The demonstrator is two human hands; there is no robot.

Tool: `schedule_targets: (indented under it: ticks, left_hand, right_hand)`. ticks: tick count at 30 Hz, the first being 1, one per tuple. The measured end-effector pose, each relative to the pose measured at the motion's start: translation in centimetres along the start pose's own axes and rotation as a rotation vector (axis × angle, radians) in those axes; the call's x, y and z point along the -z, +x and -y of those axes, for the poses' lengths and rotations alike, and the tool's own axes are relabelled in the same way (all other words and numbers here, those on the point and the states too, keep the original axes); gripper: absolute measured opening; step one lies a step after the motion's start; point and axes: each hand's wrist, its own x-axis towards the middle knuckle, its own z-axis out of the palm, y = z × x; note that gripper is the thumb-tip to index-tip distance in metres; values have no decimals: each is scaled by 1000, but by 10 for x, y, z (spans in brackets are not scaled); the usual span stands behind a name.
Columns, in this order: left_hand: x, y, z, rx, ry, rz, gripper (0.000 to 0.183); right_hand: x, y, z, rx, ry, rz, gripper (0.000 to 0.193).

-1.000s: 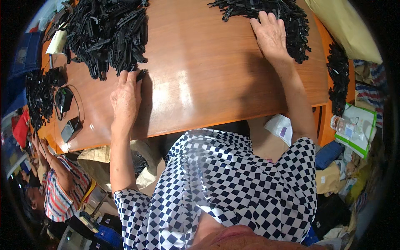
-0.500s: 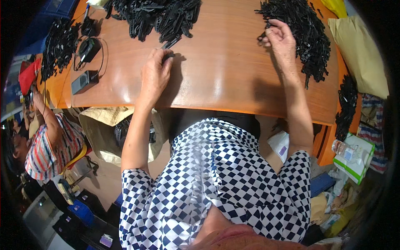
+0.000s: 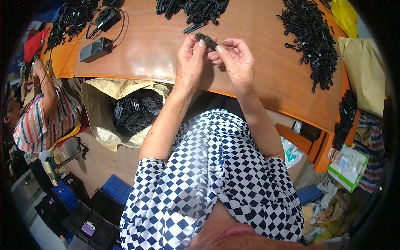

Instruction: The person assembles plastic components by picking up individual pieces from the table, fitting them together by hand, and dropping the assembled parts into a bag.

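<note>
A short black plastic part (image 3: 207, 42) is gripped between my two hands above the wooden table (image 3: 141, 46). My left hand (image 3: 191, 56) pinches its left end with thumb and fingers. At the other end my right hand (image 3: 238, 60) holds it between thumb and fingertips, its remaining fingers curled. Just beyond them, a loose black strip (image 3: 195, 27) lies at the near edge of a heap of black plastic parts (image 3: 204, 10). A second heap of similar parts (image 3: 312, 46) spreads along the table's right side.
Left on the table are a grey-black box (image 3: 96, 49), a black adapter (image 3: 107, 18) with cables and another black heap (image 3: 71, 23). Below the edge hangs an open sack (image 3: 100, 121) of black parts. A person in stripes (image 3: 48, 121) works at left; a bottle (image 3: 343, 160) lies at right.
My right hand has come left from the right heap to meet my left hand, which moved right. Both now hold one part. The view has shifted, showing more of the sack.
</note>
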Motion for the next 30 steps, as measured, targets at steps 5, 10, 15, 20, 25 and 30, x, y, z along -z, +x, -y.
schedule_targets:
  ticks: [5,10,15,20,25,30]
  left_hand:
    - [1,-5,3,-94,76,26,14]
    - [-1,-8,0,-78,150,1,26]
    - [-10,-13,-1,-50,128,6,27]
    - [-5,-12,3,-17,82,40,26]
    - [-2,-10,11,-1,108,12,21]
    - [-5,-13,9,52,86,3,23]
  right_hand:
    - [0,-4,-2,-12,-130,56,20]
    - [1,-6,-3,54,-279,66,16]
    - [6,-6,-10,223,-390,10,16]
    - [18,-6,-6,-28,-186,73,16]
    - [17,-11,-10,-83,-190,94,15]
    - [20,-15,-18,-22,-259,50,14]
